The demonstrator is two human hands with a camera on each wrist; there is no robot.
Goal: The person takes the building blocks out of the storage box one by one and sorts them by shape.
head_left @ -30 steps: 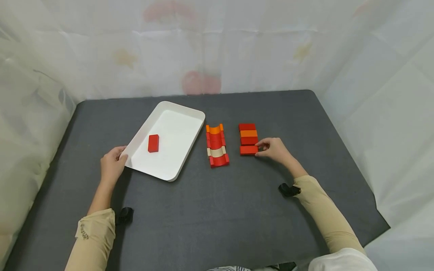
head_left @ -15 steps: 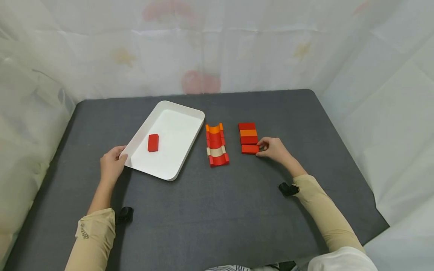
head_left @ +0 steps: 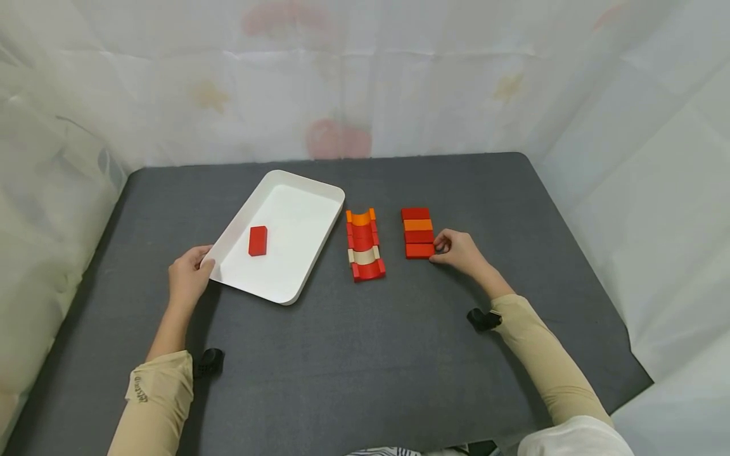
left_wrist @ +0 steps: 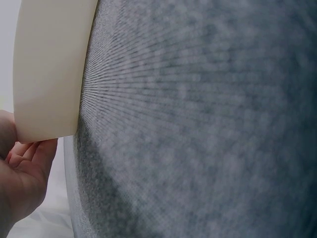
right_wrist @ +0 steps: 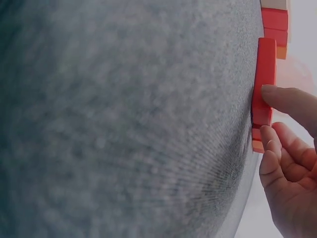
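My left hand (head_left: 191, 273) grips the near left corner of a white tray (head_left: 296, 221); the left wrist view shows the tray's corner (left_wrist: 49, 69) against the fingers (left_wrist: 27, 166). One red block (head_left: 258, 240) lies in the tray. My right hand (head_left: 441, 247) pinches the right end of the nearest red block (head_left: 419, 251), which lies flush against a row of flat red and orange blocks (head_left: 417, 225). In the right wrist view the thumb rests on that block (right_wrist: 265, 74) and the other fingers (right_wrist: 285, 148) are curled below it.
A row of curved red, orange and cream blocks (head_left: 364, 244) lies between the tray and the flat blocks. Everything sits on a dark grey mat (head_left: 365, 354) with white sheeting around it. The mat's edges are near on the right and front.
My right hand has slid the nearest red block a little away from me, closing the gap to the row. The left hand and tray have stayed put.
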